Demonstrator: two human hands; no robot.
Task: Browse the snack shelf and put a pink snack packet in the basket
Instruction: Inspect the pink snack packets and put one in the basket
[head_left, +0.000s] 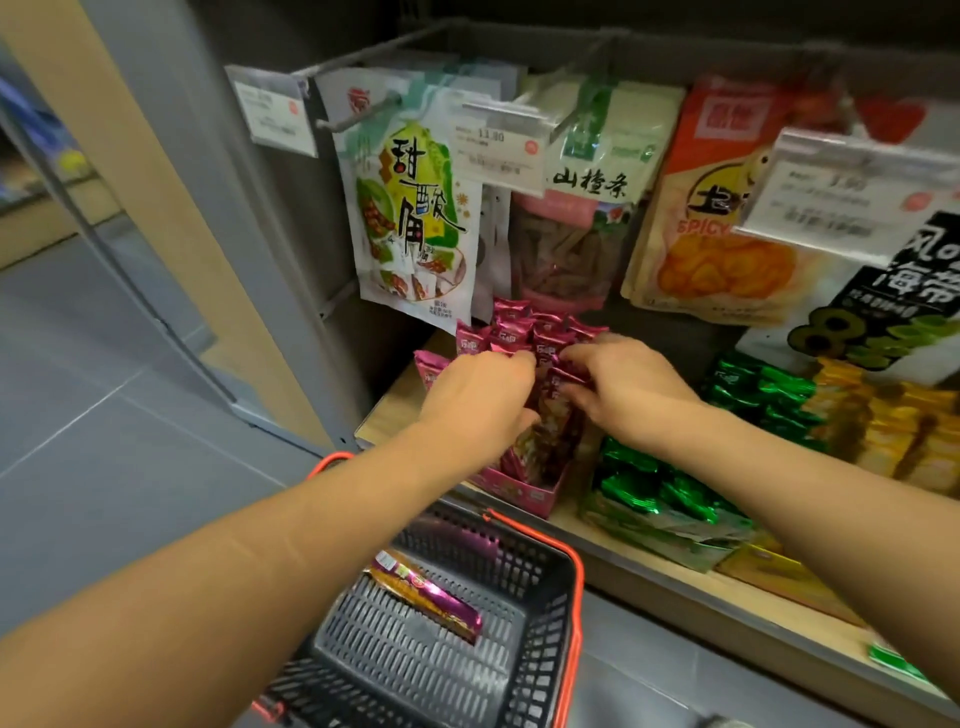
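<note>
At the snack shelf (395, 410), large bags (410, 208) hang from hooks along the back, with price tags (496, 140) clipped in front of them. Below the shelf edge sits a dark basket (566, 597) with red handles, its front rim partly hidden by the left forearm. Green packets (660, 488) and yellow packets (893, 431) are stacked on the shelf board to the right. A pink box (524, 493) stands at the front edge of the board, just left of the green packets, and holds upright pink packets (511, 325).

The left hand (478, 400) reaches into the box from the left, fingers curled into the pink packets and thumb pressed against them. The right hand (623, 384) reaches in from the right, fingers and thumb pinching the same cluster. The two hands nearly touch.

One loose packet (426, 597), pink-purple with a yellow end, lies flat and diagonal on the basket floor.
</note>
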